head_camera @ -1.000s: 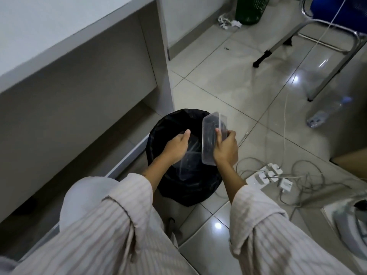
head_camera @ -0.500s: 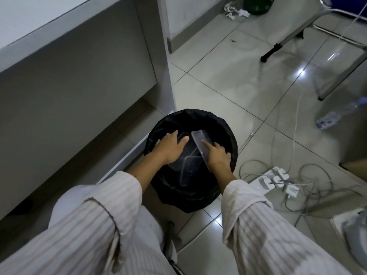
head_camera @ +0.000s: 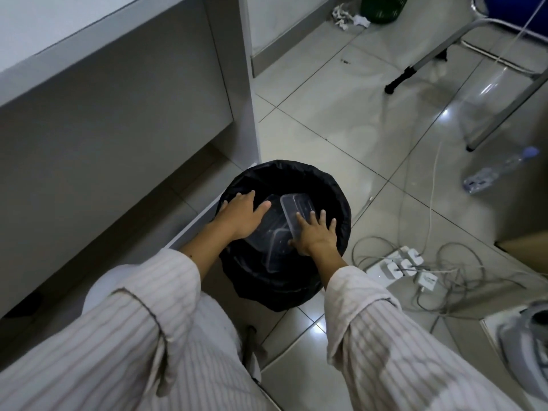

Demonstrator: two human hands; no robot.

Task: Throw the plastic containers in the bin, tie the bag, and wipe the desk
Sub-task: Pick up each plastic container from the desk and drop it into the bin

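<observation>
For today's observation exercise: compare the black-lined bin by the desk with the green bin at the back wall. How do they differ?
1. The black-lined bin shows whole; the green bin is cut off by the frame's top edge.
2. The black-lined bin holds clear plastic containers; the green bin's inside is hidden.
3. Crumpled paper lies beside the green bin; both hands reach into the black-lined one.
Both stand on the tiled floor.

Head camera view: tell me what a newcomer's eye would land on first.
First, the black bin bag lining the bin beside the desk, with both hands inside its mouth. The left hand and right hand press flat on clear plastic containers. Next, the tangle of cables and white power strip on the tiles to the right.
</observation>
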